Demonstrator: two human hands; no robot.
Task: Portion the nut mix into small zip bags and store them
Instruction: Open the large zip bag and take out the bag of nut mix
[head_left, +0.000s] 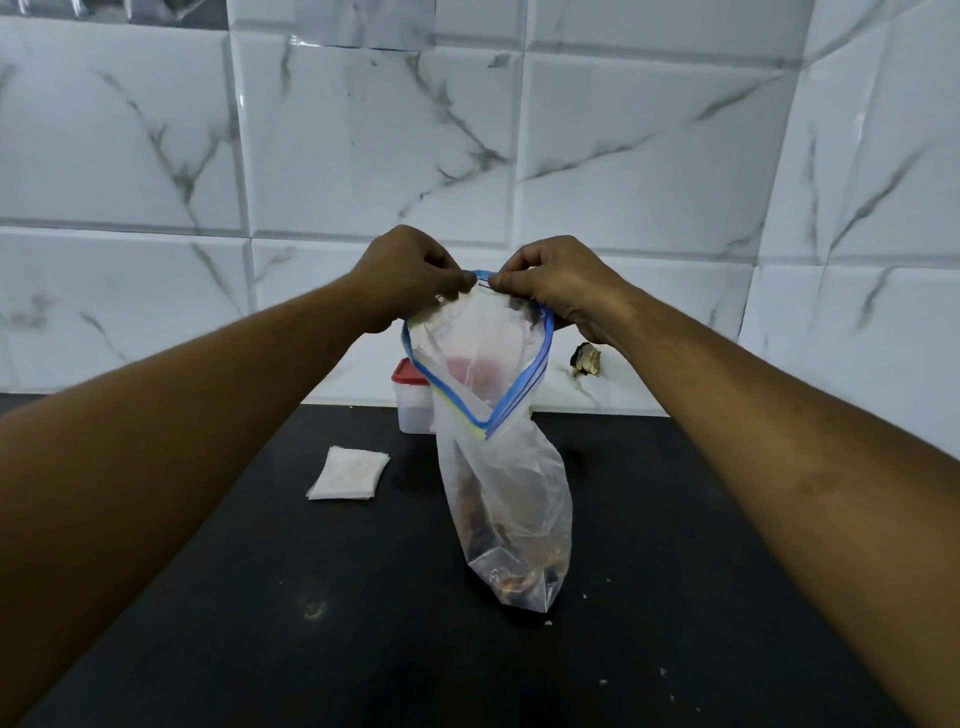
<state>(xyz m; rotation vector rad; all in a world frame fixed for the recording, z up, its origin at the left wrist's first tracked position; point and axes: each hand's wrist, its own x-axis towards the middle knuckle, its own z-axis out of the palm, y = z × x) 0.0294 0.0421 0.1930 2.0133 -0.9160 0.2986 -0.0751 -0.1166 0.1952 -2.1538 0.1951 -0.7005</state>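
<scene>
Hands meet at twelve o'clock of the zip bag (498, 493): left hand (410, 280) and right hand (561, 291) each pinch its blue zip strip (524, 384). It hangs over the counter (311, 649), nut mix (519, 582) sagging low. Limp, slippery, bottom-heavy, I'd say; the stiffer strip gives the surest hold.

I find nothing to read here. No word, brand, number or sign shows clearly enough to make out on the zip bag (498, 467), the red-lidded tub (413, 408) or the flat stack of small bags (348, 474) lying on the bench (260, 597).
</scene>
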